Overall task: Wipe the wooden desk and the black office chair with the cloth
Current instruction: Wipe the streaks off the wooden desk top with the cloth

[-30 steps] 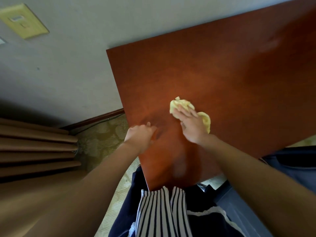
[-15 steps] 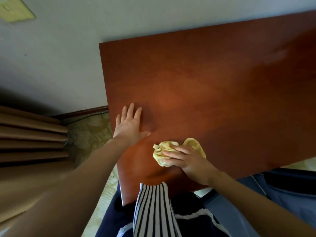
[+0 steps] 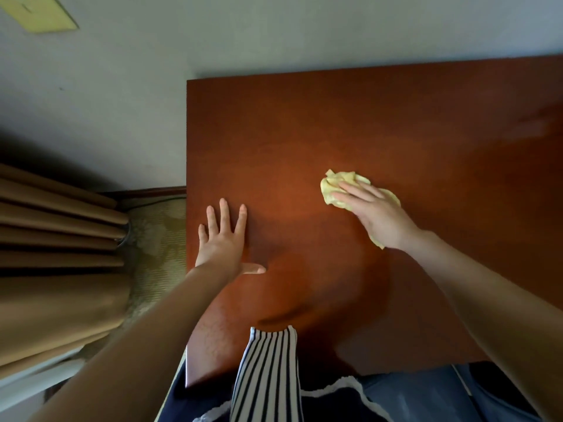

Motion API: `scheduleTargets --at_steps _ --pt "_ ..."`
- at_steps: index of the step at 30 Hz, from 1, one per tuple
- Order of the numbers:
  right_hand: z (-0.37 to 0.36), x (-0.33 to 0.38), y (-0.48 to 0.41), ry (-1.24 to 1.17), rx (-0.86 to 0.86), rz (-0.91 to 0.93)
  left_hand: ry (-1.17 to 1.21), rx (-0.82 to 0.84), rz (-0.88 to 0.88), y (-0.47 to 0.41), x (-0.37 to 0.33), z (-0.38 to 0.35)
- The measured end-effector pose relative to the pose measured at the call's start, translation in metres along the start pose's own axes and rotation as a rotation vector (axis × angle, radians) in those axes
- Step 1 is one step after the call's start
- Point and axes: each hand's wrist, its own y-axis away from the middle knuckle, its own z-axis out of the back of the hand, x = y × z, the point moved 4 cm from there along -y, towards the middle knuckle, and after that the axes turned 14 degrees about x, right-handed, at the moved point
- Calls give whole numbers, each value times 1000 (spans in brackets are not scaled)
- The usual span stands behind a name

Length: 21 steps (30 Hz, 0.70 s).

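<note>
The reddish-brown wooden desk (image 3: 396, 123) fills the middle and right of the view. A crumpled yellow cloth (image 3: 338, 184) lies on its surface right of centre. My right hand (image 3: 377, 214) lies flat on the cloth with straight fingers and presses it onto the wood. My left hand (image 3: 224, 239) rests flat on the desk near its left edge, fingers spread, holding nothing. The black office chair is not clearly in view.
A grey wall (image 3: 122, 102) runs behind the desk, with a yellowish wall plate (image 3: 42, 13) at the top left. Tan curtain folds (image 3: 54, 239) hang at the left over patterned carpet (image 3: 158, 233). A striped garment (image 3: 268, 376) hangs at the desk's near edge.
My right hand has slid the cloth away from the desk's near edge, up and to the right. My left hand has stayed flat near the left edge with fingers spread.
</note>
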Motion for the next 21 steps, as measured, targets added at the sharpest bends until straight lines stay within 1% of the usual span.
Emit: scheduleTargets --at_steps 3,6,9,11,14,21 --pt "24 -5 -42 -55 -31 -94 -10 1 17 1 -1 -1" --pt "41 2 -80 -135 -25 -193 -28 8 34 0 -2 -2" --pt "46 16 -104 -183 -14 -241 -35 21 32 -3 -3 -2" --pt "44 31 -112 -179 9 -176 -36 29 33 -4 -2 -1" --pt "32 55 -108 -113 39 -36 -35 39 35 -5 -1 0" --pt "-14 90 -49 -61 38 247 -31 -8 29 2 5 4"
